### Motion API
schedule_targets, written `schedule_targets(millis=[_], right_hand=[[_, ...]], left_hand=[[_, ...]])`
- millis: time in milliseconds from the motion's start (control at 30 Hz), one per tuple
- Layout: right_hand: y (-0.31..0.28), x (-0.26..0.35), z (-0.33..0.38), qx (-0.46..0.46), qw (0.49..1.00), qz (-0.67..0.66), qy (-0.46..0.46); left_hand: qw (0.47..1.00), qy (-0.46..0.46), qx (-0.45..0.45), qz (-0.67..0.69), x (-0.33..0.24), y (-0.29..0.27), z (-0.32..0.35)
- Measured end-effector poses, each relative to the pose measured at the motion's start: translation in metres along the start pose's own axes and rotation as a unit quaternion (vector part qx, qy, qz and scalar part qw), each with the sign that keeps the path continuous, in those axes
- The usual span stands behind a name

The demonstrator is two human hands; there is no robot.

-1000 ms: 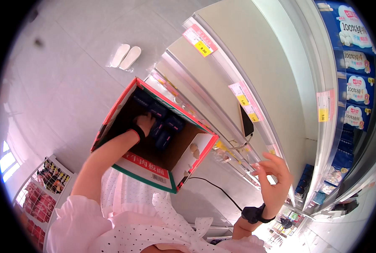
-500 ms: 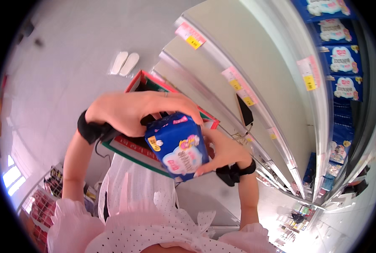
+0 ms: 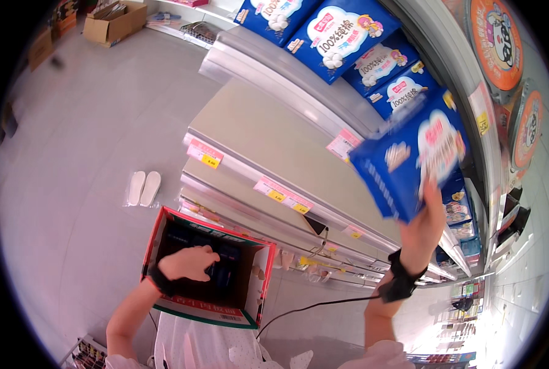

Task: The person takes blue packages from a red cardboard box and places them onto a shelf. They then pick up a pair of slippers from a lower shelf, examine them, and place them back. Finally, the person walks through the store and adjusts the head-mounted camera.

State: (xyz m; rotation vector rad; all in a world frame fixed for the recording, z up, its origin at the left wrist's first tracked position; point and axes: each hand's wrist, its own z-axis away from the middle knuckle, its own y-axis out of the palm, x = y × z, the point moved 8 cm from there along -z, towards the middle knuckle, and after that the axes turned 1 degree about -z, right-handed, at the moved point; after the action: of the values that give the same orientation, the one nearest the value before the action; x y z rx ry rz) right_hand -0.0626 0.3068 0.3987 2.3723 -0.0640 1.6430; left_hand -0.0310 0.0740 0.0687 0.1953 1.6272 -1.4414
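My right hand (image 3: 423,230) grips a blue pack of sanitary pads (image 3: 388,175) by its lower edge. The pack is tilted, slightly blurred, and raised in front of the upper shelf's row of similar blue packs (image 3: 342,38). Lower left, my left hand (image 3: 191,263) reaches into an open cardboard box (image 3: 263,280) with red and green edges. Its fingers are loosely bent and apart, over dark blue packs (image 3: 224,270) lying inside. Shadow hides part of the box's contents.
Bare tiers of a white shelf (image 3: 250,132) with pink-and-yellow price tags (image 3: 204,154) run beside the box. A black phone-like device (image 3: 315,225) with a cable lies on one tier. White slippers (image 3: 144,188) are on the floor; a brown carton (image 3: 114,23) stands far left.
My hands have separated. The right hand has carried the blue pack up and right toward the shelf, while the left has let go and dropped into the box. The view has shifted.
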Motion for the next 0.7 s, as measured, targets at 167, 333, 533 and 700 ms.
schedule_targets(millis=[167, 333, 533, 700], right_hand=[[0.046, -0.013, -0.082, 0.127, 0.980, 0.028, 0.151], [0.048, -0.007, -0.126, 0.139, 0.921, 0.365, 0.019], [0.039, 0.000, -0.128, 0.085, 0.865, 0.491, -0.060], [0.058, 0.020, -0.006, -0.020, 0.878, 0.431, -0.208]], left_hand=[[0.965, -0.133, 0.054, -0.221, 0.052, 0.104, -0.034], [0.931, -0.252, 0.112, -0.237, 0.104, 0.191, -0.047], [0.937, -0.263, 0.156, -0.170, 0.139, 0.222, -0.030], [0.919, -0.280, 0.131, -0.244, 0.157, 0.212, -0.028]])
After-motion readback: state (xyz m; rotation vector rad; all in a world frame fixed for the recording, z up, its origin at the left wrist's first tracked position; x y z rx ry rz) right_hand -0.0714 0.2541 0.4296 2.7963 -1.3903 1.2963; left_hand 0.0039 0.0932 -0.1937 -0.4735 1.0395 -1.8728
